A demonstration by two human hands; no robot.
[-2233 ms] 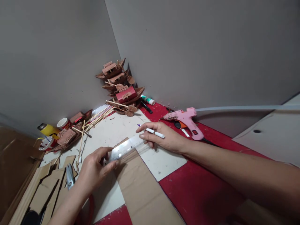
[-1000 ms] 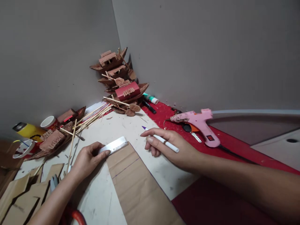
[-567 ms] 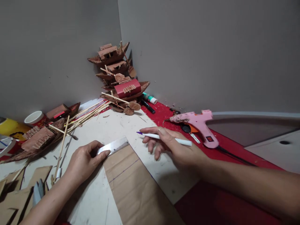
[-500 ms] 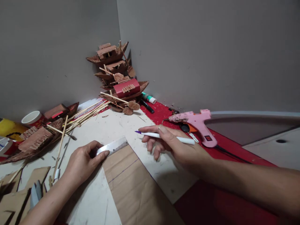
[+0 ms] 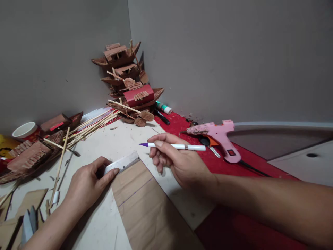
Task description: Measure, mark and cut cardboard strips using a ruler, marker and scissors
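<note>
A brown cardboard strip [image 5: 145, 205] with a dark line drawn across it lies on the white board [image 5: 104, 222]. My left hand [image 5: 91, 180] grips a short clear ruler [image 5: 126, 162] between thumb and fingers, at the strip's far end. In my right hand [image 5: 174, 158] is a white marker [image 5: 171, 146] with a purple tip, pinched between thumb and fingers and pointing left. Its tip hangs above the board, apart from the cardboard and the ruler.
Stacked model boats [image 5: 140, 95] stand in the wall corner. A pink glue gun [image 5: 221, 137] lies on the red surface at right. On the left are another boat [image 5: 30, 158], thin sticks [image 5: 92, 125], a cup [image 5: 26, 132], cardboard pieces [image 5: 32, 201] and scissors [image 5: 28, 224].
My right hand has moved left with the marker, bringing its tip nearer the ruler. My left hand still holds the ruler at the strip's end. The view has shifted slightly.
</note>
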